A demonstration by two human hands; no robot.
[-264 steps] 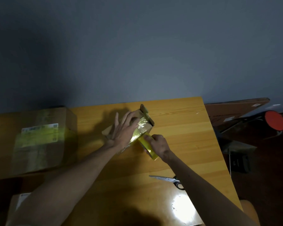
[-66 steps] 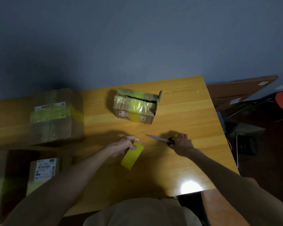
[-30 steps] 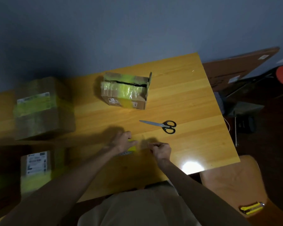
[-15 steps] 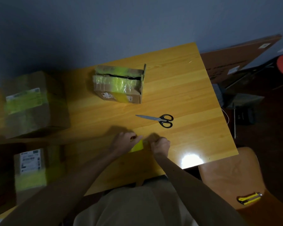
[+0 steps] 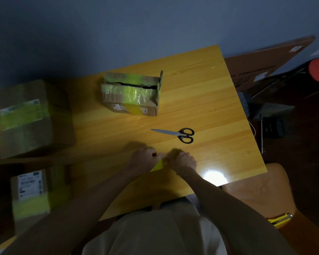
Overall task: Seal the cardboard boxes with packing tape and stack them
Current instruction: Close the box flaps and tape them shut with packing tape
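Head cam, looking down on a wooden table (image 5: 201,100) set against a grey-blue wall. Light is dim & the left side is blurred.

Both hands meet over the near part of the table w/ a yellow tape roll (image 5: 157,166) btwn them. Can't tell if the roll rests on the tabletop or is held just above it. The left hand (image 5: 142,160) grips the roll from its left side, fingers curled over it. The right hand (image 5: 182,161) is bunched like a fist, fingertips tucked in at the roll's right edge. The back of the hand hides them, so can't tell if they pinch the tape end or only touch it.

Scissors (image 5: 175,134) w/ black handles & closed blades lie flat just beyond the hands, tips pointing left, touched by neither hand.

Further back, near the wall, a small cardboard box (image 5: 131,94) sits on the table, well apart from the hands. Yellow-green tape covers its top & front. A dark gap runs along the top seam & a flap at the right end stands up.

At the left edge is a bigger box (image 5: 29,116) w/ a yellow-green band & white label on top. Nearer the person & lower down, in shadow, is a third box (image 5: 31,192) w/ a white shipping label & yellow tape.

On the right, a brown chair seat (image 5: 256,190) sits beside the table's near corner, w/ a yellow utility knife (image 5: 280,219) lying on it. A flat cardboard sheet (image 5: 261,59) leans by the wall past the table's far right corner. A bright glare spot (image 5: 213,176) sits on the tabletop near the right hand.
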